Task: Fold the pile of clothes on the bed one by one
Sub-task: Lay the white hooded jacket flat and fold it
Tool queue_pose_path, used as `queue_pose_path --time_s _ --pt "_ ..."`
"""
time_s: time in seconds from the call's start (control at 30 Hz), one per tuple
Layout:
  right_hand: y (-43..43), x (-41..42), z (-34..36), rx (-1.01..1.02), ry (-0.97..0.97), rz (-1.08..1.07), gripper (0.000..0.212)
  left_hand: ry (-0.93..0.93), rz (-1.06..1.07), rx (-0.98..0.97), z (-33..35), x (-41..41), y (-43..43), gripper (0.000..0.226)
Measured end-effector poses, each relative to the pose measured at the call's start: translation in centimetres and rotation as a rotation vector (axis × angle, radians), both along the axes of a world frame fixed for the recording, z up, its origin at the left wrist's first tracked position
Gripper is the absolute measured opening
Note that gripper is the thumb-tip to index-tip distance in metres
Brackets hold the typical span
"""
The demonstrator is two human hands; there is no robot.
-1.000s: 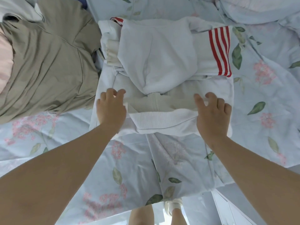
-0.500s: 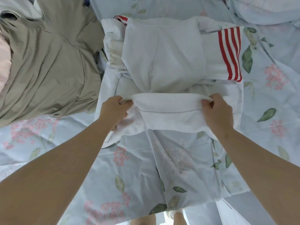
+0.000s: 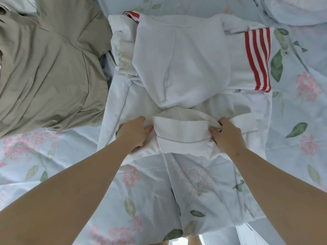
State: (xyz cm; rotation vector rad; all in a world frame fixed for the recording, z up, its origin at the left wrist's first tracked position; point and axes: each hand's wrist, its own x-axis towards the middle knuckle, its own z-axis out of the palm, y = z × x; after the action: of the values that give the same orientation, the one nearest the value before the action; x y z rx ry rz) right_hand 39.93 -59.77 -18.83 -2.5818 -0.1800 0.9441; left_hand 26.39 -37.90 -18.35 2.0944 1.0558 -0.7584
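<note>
Khaki shirt lies crumpled far left, just beside the white hooded sweatshirt spread on the floral bedsheet. We log the left hand pinching the left end of its ribbed hem, the right hand gripping the right end, both equally near. Hem axis runs left-right; the body lies straight ahead, so we judge the fold goes forward.

khaki garment: cut by left edge | left hand, right hand: fingertips buried in sweatshirt hem
</note>
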Motion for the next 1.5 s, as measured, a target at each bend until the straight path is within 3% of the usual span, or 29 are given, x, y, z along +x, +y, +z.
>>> queue_pose_path --time_s 0.13,0.3,0.57,0.73,0.8,0.87,1.0,1.13,1.23,1.27,1.33,1.4,1.5 --pt "-1.1 -0.7 2.1 0.105 -0.151 -0.139 0.021 -0.129 0.297 -0.184 1.8 -0.7 1.7 0.025" --pt "-0.9 -0.6 6.7 0.196 -0.303 -0.243 0.023 -0.300 0.284 -0.160 6.2 -0.9 3.4 0.028" --pt "2.6 4.3 14.3 0.362 -0.508 -0.345 0.027 -0.482 0.083 0.035 15.0 5.3 7.2 0.032" --pt "6.8 11.7 16.7 0.536 -0.544 -0.321 0.027 -0.645 0.204 0.214 17.3 12.4 9.7 0.016" --pt "8.5 14.1 15.7 0.607 -0.447 -0.206 0.050 -0.674 0.193 0.160 16.0 14.5 10.1 0.049" --pt "9.3 15.4 13.6 0.499 -0.381 -0.034 0.072 -0.572 0.066 0.141 13.5 15.4 9.5 0.077" --pt "8.0 14.7 8.1 0.118 -0.273 0.339 0.083 -0.259 -0.244 0.263 7.6 14.4 6.2 0.087" --pt "5.7 12.3 3.8 -0.085 -0.111 0.613 0.093 -0.110 -0.472 0.222 3.7 11.8 2.8 0.108" --pt "3.9 11.5 1.2 -0.205 -0.157 0.783 0.104 -0.090 -0.632 0.357 1.2 9.6 1.8 0.129" --pt "3.5 11.6 0.6 -0.221 -0.208 0.824 0.108 -0.107 -0.661 0.411 0.5 9.2 1.7 0.131" --pt "3.1 12.1 -0.4 -0.196 -0.306 0.861 0.112 -0.199 -0.671 0.520 -0.9 9.0 1.9 0.111" --pt "2.9 12.8 -1.1 -0.191 -0.373 0.857 0.105 -0.286 -0.677 0.592 -1.2 9.7 2.2 0.084" --pt "3.4 14.0 0.0 -0.131 -0.424 0.879 0.090 -0.348 -0.687 0.652 -0.7 10.2 2.5 0.071"
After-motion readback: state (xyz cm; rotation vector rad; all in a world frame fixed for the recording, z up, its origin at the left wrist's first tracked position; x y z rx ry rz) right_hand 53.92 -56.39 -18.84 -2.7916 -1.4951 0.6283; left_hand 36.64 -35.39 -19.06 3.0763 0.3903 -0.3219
